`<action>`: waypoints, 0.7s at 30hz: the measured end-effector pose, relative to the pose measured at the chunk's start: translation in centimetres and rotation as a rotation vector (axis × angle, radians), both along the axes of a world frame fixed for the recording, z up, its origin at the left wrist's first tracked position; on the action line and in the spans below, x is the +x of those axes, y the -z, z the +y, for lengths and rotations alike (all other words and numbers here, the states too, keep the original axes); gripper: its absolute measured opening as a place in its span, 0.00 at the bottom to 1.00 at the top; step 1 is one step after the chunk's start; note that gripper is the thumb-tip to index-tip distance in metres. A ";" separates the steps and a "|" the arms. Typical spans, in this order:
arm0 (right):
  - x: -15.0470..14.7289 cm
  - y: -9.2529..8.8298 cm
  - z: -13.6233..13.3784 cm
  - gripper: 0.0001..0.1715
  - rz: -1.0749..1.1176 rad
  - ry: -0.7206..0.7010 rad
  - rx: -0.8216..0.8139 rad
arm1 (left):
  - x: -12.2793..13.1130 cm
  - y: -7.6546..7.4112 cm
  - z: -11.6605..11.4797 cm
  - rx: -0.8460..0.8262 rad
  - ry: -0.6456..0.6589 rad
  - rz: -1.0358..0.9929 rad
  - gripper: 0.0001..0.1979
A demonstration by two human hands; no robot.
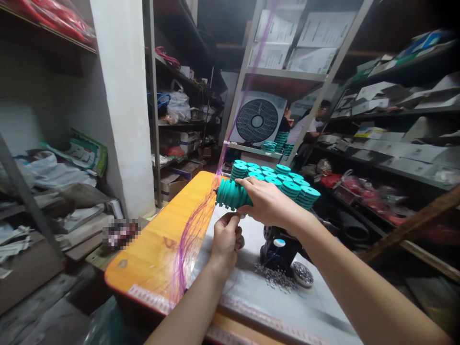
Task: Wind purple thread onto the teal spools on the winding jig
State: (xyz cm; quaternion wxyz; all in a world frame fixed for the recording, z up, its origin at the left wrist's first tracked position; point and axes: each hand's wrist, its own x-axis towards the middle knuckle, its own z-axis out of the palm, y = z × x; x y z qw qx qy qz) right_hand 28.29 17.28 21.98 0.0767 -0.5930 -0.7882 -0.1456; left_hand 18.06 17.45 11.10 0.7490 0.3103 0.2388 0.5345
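Note:
A row of teal-green flanged spools (229, 194) lies sideways on a thin rod above the table. My right hand (260, 194) is wrapped over its right end, fingers on top and thumb at the underside. Just below, my left hand (227, 235) is closed in a pinch close to the spools' lower edge; whatever is between its fingertips is too small to make out. Long purple strands (185, 239) run loosely down beside the spools onto the table. Behind my right hand stand several stacks of teal spools (289, 189).
A small black machine (278, 251) stands on the grey board, with scattered small metal pieces (275, 278) and a round dish (303, 274) of them nearby. Behind are a box fan (257, 120) and shelves of boxes. Another person (304, 127) is at the back right.

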 end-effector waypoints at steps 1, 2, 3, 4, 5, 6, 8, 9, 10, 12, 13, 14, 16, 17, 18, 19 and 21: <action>0.2 -0.1 -0.1 0.39 0.007 -0.013 -0.014 | 0.0 -0.1 0.0 0.001 -0.002 -0.001 0.11; 0.4 -0.3 -0.1 0.39 0.014 -0.030 -0.033 | -0.1 -0.1 0.0 0.002 -0.005 -0.004 0.12; 0.7 -0.4 -0.2 0.39 0.021 -0.049 -0.053 | -0.1 -0.2 -0.1 0.002 -0.008 -0.010 0.12; 0.9 -0.6 -0.3 0.39 0.027 -0.068 -0.071 | -0.1 -0.3 -0.2 0.002 -0.008 -0.015 0.12; 1.1 -0.7 -0.4 0.38 0.033 -0.083 -0.085 | -0.1 -0.4 -0.3 0.002 -0.008 -0.019 0.12; 1.2 -0.7 -0.5 0.38 0.038 -0.091 -0.092 | -0.1 -0.5 -0.3 0.001 -0.007 -0.023 0.11; 1.3 -0.7 -0.5 0.38 0.050 -0.086 -0.087 | 0.0 -0.5 -0.4 0.000 -0.003 -0.024 0.11; 1.2 -0.6 -0.4 0.39 0.054 -0.079 -0.079 | 0.0 -0.5 -0.4 -0.001 -0.002 -0.023 0.11; 1.1 -0.5 -0.4 0.39 0.057 -0.073 -0.071 | 0.0 -0.4 -0.4 -0.002 -0.001 -0.021 0.11; 0.7 -0.2 -0.3 0.38 0.053 -0.073 -0.060 | 0.0 -0.2 -0.3 -0.005 0.003 -0.014 0.12; 0.6 -0.1 -0.3 0.38 0.048 -0.078 -0.057 | 0.1 -0.1 -0.2 -0.004 0.006 -0.013 0.13; 0.4 0.0 -0.2 0.39 0.040 -0.084 -0.055 | 0.1 0.0 -0.1 -0.001 0.011 -0.013 0.13; 0.3 0.2 -0.2 0.41 0.026 -0.089 -0.050 | 0.0 0.1 0.1 0.011 0.028 -0.016 0.13; 0.3 0.3 -0.1 0.42 0.021 -0.088 -0.045 | -0.2 0.1 0.1 0.019 0.042 -0.017 0.13; 0.4 0.3 -0.1 0.42 0.019 -0.088 -0.039 | -0.4 0.2 0.0 0.027 0.062 -0.017 0.12; 0.5 0.4 -0.1 0.41 0.017 -0.090 -0.032 | -0.6 0.3 -0.1 0.034 0.089 -0.018 0.13; 0.7 0.7 -0.4 0.41 0.011 -0.117 -0.022 | -1.3 0.7 -0.6 0.049 0.133 -0.028 0.14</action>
